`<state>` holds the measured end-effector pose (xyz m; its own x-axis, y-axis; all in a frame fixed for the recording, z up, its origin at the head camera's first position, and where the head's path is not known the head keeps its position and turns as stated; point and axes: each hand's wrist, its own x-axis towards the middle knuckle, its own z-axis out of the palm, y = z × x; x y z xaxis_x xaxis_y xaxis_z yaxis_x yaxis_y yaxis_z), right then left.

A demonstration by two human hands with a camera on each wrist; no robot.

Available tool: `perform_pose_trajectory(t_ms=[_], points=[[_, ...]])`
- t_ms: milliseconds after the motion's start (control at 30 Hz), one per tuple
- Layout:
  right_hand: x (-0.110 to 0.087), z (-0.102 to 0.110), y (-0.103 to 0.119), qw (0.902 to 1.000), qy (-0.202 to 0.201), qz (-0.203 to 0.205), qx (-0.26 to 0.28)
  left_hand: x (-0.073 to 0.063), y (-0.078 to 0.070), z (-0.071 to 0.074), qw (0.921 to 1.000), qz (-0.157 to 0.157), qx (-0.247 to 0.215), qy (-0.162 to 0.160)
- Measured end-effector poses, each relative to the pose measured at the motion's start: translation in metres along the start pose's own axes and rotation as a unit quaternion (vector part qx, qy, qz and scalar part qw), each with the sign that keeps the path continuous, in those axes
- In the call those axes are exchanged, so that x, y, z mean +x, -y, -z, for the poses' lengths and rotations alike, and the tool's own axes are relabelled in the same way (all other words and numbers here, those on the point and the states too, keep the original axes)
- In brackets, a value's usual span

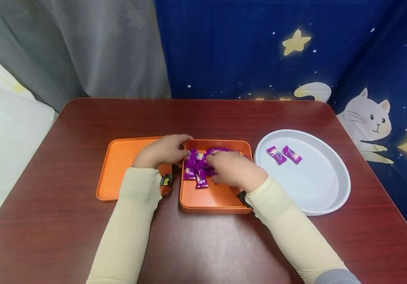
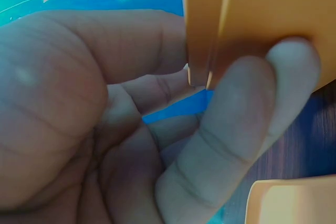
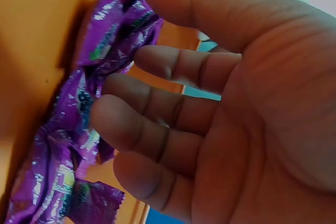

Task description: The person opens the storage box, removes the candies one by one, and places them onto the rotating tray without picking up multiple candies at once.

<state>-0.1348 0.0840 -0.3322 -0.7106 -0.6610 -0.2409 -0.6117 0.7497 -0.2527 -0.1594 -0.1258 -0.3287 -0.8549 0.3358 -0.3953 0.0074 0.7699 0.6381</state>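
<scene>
Orange box (image 1: 210,202) gripped by left hand (image 1: 163,151) at centre, right hand (image 1: 237,169) held loose over purple candies (image 1: 201,181), their print unreadable.

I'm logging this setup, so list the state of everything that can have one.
Orange box: open, partly filled
Orange lid: off, lying on the table
Candies in the box: wrapped, heaped
White tray: holding two wrapped candies
Left hand: gripping the box's wall
Right hand: fingers loosely bent, at the heaped candies
</scene>
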Motion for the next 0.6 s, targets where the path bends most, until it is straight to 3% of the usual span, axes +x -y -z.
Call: perform_pose_trajectory(t_ms=[600], points=[[0.0034,-0.0072,-0.0008,0.9999,0.012,0.009,-0.002,-0.0018,0.0000,0.0001,0.9999,-0.012,-0.003,-0.001]])
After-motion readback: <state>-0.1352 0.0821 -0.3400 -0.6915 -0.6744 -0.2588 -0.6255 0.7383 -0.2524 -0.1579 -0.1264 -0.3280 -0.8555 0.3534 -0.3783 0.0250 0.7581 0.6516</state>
